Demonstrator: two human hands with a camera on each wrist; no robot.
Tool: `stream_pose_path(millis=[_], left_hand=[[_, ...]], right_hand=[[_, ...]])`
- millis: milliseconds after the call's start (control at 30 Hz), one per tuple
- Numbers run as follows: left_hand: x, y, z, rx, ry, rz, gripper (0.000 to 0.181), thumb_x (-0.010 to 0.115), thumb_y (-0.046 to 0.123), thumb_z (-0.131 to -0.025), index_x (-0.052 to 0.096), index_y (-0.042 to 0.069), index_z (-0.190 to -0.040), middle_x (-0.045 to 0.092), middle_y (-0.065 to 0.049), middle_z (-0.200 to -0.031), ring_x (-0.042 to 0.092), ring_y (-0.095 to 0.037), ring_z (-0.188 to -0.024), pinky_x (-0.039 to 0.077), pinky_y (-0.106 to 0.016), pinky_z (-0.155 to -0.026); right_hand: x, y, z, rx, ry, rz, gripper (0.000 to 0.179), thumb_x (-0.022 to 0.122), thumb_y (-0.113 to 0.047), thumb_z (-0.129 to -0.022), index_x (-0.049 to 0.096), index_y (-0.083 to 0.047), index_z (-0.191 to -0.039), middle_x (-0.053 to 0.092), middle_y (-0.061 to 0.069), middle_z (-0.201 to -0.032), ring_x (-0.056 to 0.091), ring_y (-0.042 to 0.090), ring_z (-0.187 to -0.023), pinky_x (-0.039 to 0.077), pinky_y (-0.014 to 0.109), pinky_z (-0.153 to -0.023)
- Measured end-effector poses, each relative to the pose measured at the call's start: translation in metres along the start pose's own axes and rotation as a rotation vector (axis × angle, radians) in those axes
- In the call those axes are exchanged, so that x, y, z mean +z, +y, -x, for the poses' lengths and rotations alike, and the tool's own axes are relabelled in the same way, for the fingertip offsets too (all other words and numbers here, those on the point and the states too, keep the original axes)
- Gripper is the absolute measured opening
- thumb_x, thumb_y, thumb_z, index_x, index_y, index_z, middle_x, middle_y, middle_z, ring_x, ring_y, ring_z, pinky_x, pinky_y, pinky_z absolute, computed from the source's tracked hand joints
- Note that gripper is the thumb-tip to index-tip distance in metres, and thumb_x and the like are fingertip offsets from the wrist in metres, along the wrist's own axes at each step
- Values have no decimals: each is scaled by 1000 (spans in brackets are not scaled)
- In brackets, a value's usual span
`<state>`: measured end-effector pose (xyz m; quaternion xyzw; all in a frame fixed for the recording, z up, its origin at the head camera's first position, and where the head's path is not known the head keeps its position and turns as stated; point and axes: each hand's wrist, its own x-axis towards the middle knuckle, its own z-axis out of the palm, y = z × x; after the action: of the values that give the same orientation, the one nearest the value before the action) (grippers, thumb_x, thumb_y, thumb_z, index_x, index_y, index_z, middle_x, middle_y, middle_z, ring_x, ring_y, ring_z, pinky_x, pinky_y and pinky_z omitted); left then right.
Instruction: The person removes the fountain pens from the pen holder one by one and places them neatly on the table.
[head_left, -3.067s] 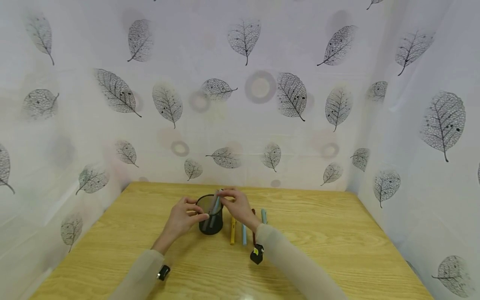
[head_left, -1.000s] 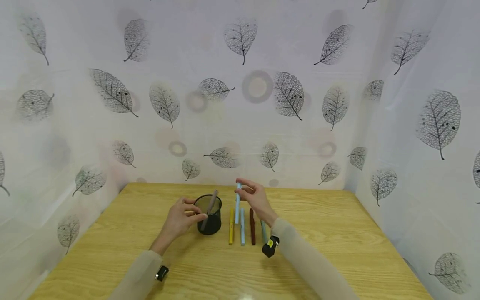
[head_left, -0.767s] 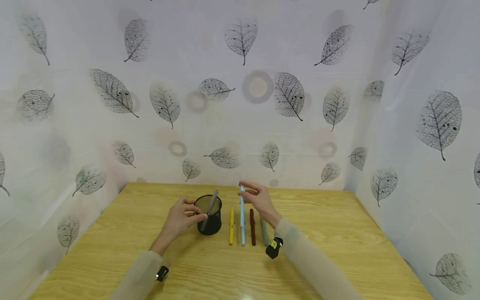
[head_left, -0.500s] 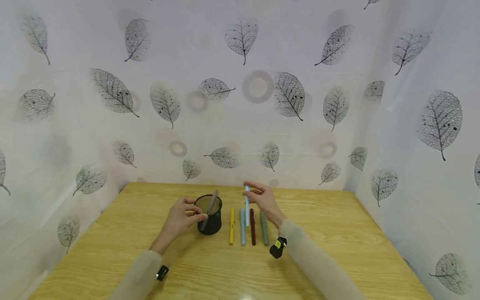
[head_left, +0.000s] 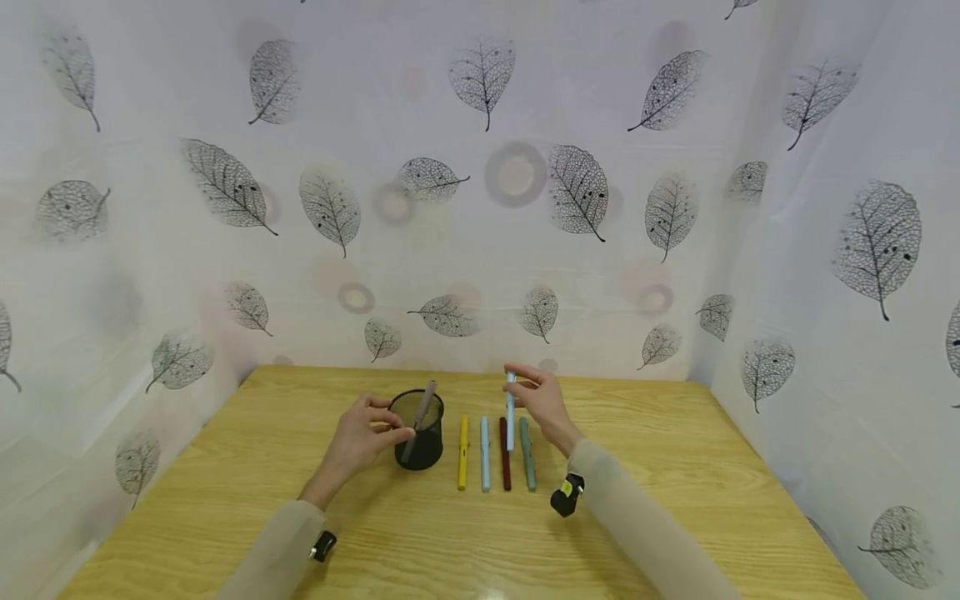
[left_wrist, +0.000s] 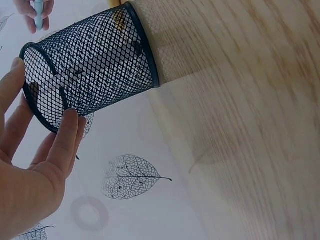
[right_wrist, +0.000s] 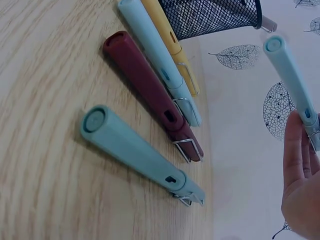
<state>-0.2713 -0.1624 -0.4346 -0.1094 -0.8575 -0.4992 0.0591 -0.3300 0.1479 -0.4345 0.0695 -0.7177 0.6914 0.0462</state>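
Note:
A black mesh pen holder stands upright on the table, a grey-brown pen leaning inside it. My left hand holds the holder's rim between thumb and fingers, seen closely in the left wrist view. Raised above the table, a light blue pen hangs nearly upright, pinched near its top by my right hand. Below it lies a row of pens: yellow, light blue, dark red and grey-green. The right wrist view shows metal clips on these pens.
The wooden table meets a white leaf-print curtain at its back and sides. A small black camera is on the right wrist, and another camera on the left.
From the holder's rim, my right hand has moved right with the light blue pen, dipping over the lying blue pen, and now hovers between the red and green pens. My left hand stays put.

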Motion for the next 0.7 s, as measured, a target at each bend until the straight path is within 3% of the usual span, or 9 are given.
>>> stream_pose_path(millis=[167, 333, 567, 700], left_hand=[[0, -1, 0, 6, -1, 1, 18, 82, 23, -81, 75, 7, -87, 48, -19, -134, 65, -38, -107, 59, -41, -91], [1, -1, 1, -6, 1, -6, 18, 82, 23, -81, 75, 7, -86, 49, -17, -133, 65, -37, -106, 59, -40, -90], [0, 0, 0, -15, 5, 4, 19, 82, 22, -81, 74, 6, -87, 49, -16, -135, 65, -38, -108, 59, -40, -90], [0, 1, 0, -15, 3, 9, 19, 82, 22, -81, 74, 6, -87, 49, -17, -135, 65, -38, -108, 59, -40, -90]], right_hand=[[-4, 3, -1, 11, 2, 23, 37, 64, -3, -91, 65, -8, -128, 61, 13, -133, 67, 29, -103, 61, 30, -71], [-9, 8, 1, 31, 15, 70, 38, 63, -3, -91, 65, -7, -129, 61, 16, -134, 68, 19, -94, 61, 30, -70], [-12, 12, 4, 46, -4, 130, 39, 60, -2, -93, 60, -2, -132, 56, 21, -137, 67, 32, -102, 59, 26, -68], [-14, 13, 4, 55, -9, 168, 38, 60, -3, -93, 61, -2, -132, 56, 20, -137, 68, 28, -100, 60, 29, -72]])
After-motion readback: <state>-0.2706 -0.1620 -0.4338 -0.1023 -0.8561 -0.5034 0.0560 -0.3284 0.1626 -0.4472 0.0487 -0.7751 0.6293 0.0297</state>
